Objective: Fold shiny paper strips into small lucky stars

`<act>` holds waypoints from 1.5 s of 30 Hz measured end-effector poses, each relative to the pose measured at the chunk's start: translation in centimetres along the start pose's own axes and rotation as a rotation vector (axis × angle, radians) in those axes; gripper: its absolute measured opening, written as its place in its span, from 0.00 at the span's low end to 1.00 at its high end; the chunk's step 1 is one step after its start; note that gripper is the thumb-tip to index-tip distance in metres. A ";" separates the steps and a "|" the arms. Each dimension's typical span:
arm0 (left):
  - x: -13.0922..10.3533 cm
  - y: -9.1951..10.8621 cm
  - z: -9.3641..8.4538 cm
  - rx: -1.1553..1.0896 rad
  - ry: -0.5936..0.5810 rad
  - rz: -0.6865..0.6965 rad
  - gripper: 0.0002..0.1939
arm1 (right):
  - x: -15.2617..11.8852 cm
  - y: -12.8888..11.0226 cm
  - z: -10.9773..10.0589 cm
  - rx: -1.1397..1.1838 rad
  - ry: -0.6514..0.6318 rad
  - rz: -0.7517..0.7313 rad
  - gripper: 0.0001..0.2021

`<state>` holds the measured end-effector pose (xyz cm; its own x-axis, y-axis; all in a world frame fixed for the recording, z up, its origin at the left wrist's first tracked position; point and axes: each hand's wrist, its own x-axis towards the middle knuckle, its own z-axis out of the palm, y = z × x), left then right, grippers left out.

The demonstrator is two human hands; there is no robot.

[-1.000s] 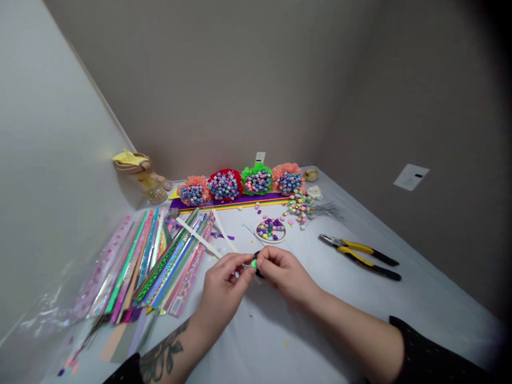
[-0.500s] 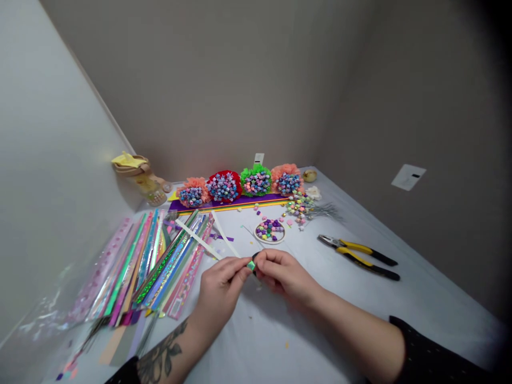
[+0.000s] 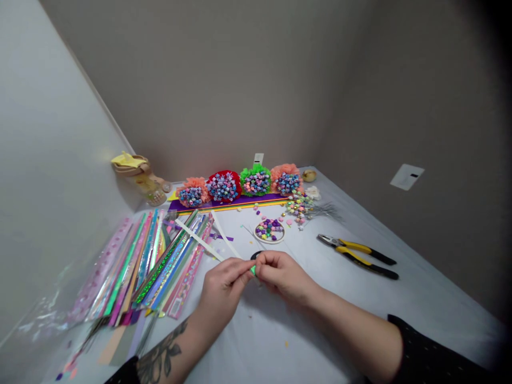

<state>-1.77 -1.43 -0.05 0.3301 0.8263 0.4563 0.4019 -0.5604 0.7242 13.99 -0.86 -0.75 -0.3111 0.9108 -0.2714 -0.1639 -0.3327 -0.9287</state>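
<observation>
A small shiny green folded piece point(image 3: 253, 270) is pinched between the fingertips of both hands at the middle of the head view. My left hand point(image 3: 224, 282) is closed on its left side, thumb against forefinger. From the right, my right hand point(image 3: 282, 274) is closed on it too, its fingertips covering part of the piece. A black object point(image 3: 256, 255) shows just behind the fingertips, mostly hidden. Beyond the hands stands a round bowl point(image 3: 270, 241) of small purple, pink and green stars.
Bundles of coloured paper strips point(image 3: 172, 266) lie at the left. Yellow-black pliers point(image 3: 360, 256) rest at the right. Four star bouquets point(image 3: 223, 186) line the back, with loose stars point(image 3: 299, 207) and thin wires point(image 3: 326, 209) nearby. A tan container point(image 3: 140, 178) stands back left.
The green piece has shifted slightly right and down, and the fingertips now cover more of it. More of the black object shows behind the fingers.
</observation>
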 end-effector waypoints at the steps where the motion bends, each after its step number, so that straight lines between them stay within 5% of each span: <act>1: 0.0 0.0 0.0 0.004 0.004 -0.004 0.11 | 0.0 0.1 0.0 -0.002 0.012 -0.010 0.06; 8: -1.0 -0.2 0.4 0.194 0.178 0.005 0.08 | 0.0 0.6 0.2 0.004 0.093 -0.136 0.08; 15: -1.0 -0.5 0.2 0.227 0.116 0.158 0.11 | -0.1 0.6 0.2 0.047 0.040 -0.090 0.09; 37: -0.8 -0.8 -0.1 0.177 0.064 0.144 0.11 | -0.1 0.3 -0.2 -0.103 0.013 -0.167 0.08; 45: -0.2 -0.1 -0.5 0.122 0.075 0.065 0.08 | -0.7 -0.2 -0.6 -0.552 0.154 -0.519 0.04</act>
<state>-2.27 -1.55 0.05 0.2962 0.7871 0.5411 0.4842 -0.6121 0.6253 14.81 -1.26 -0.57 -0.1816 0.9541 0.2381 0.2501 0.2790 -0.9272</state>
